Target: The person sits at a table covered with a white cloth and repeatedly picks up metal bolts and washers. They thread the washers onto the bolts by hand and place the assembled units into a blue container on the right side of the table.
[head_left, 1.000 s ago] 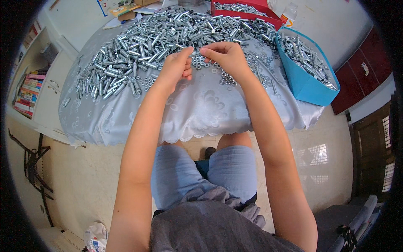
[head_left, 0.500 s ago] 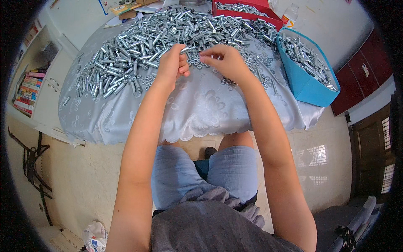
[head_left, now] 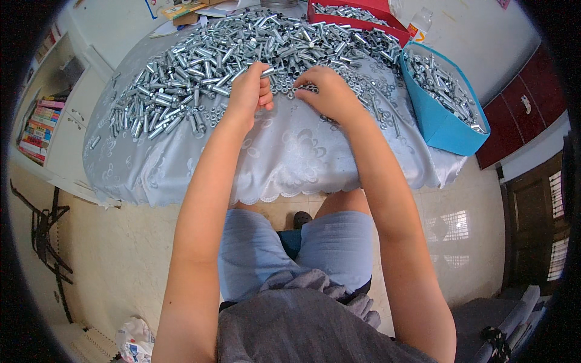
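Note:
My left hand [head_left: 249,94] is closed around a shiny metal sleeve [head_left: 268,72], whose end sticks out past the thumb toward the right. Its other fingers are curled in, and what else they hold is hidden. To the right, my right hand [head_left: 330,94] is held low over loose hex nuts [head_left: 282,91], thumb and forefinger apart. A nut may lie by the fingertips, too small to tell. Beyond both hands spreads a large heap of metal sleeves and bolts [head_left: 212,57].
A silvery patterned cloth [head_left: 290,163] covers the table. At right stands a blue fabric bin [head_left: 451,118] filled with bolts; farther back are a red box [head_left: 363,21] of metal parts and a clear plastic bottle [head_left: 420,24]. Papers [head_left: 212,11] lie at the far left.
My right hand has shifted slightly right and lower, its fingertips moving away from the sleeve and down toward the nuts. The left hand stays nearly in place, still gripping the sleeve.

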Demonstrator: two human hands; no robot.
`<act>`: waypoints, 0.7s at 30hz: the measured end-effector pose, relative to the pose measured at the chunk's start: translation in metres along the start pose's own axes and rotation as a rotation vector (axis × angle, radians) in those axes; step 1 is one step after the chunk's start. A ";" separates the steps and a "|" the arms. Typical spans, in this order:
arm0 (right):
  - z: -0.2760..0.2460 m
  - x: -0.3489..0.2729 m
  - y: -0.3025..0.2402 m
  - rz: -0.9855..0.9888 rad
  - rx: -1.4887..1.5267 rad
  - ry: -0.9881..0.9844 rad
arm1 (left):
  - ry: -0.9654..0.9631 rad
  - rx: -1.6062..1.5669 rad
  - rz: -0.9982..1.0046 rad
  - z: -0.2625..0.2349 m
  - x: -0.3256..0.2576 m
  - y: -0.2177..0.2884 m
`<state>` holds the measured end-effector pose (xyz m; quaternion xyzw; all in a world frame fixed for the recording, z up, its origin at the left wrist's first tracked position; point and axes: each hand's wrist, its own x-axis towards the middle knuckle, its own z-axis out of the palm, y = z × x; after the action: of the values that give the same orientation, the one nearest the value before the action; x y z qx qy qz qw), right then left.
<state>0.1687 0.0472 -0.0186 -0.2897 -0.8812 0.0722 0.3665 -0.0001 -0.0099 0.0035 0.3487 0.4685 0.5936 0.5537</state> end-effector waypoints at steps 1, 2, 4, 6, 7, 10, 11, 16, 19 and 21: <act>-0.002 0.000 0.003 0.032 -0.033 0.027 | -0.001 0.003 0.002 -0.001 0.001 -0.001; -0.005 -0.001 0.006 0.059 -0.063 0.032 | -0.001 0.006 0.003 -0.001 0.002 -0.001; -0.009 -0.003 0.012 0.113 -0.124 0.043 | -0.001 0.008 0.001 -0.001 0.001 0.000; -0.006 -0.004 0.015 0.105 -0.131 0.019 | -0.001 0.011 0.001 -0.001 0.001 0.000; -0.007 -0.005 0.011 0.091 -0.145 0.020 | -0.001 0.013 0.002 -0.002 0.001 -0.001; -0.006 -0.005 0.008 0.086 -0.179 -0.003 | -0.008 0.032 0.011 -0.001 0.000 -0.001; -0.006 -0.006 0.008 0.090 -0.189 -0.015 | -0.012 0.041 0.015 0.000 0.000 -0.002; -0.004 -0.005 0.008 0.072 -0.212 -0.021 | -0.002 0.065 0.008 0.001 0.001 -0.002; -0.001 -0.005 0.008 0.045 -0.217 -0.003 | -0.023 0.055 0.013 -0.002 0.003 -0.004; 0.000 -0.006 0.007 0.036 -0.212 0.007 | -0.027 0.053 0.009 -0.002 0.003 -0.004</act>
<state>0.1753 0.0495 -0.0240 -0.3429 -0.8772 -0.0157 0.3356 -0.0011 -0.0075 -0.0014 0.3733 0.4749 0.5785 0.5481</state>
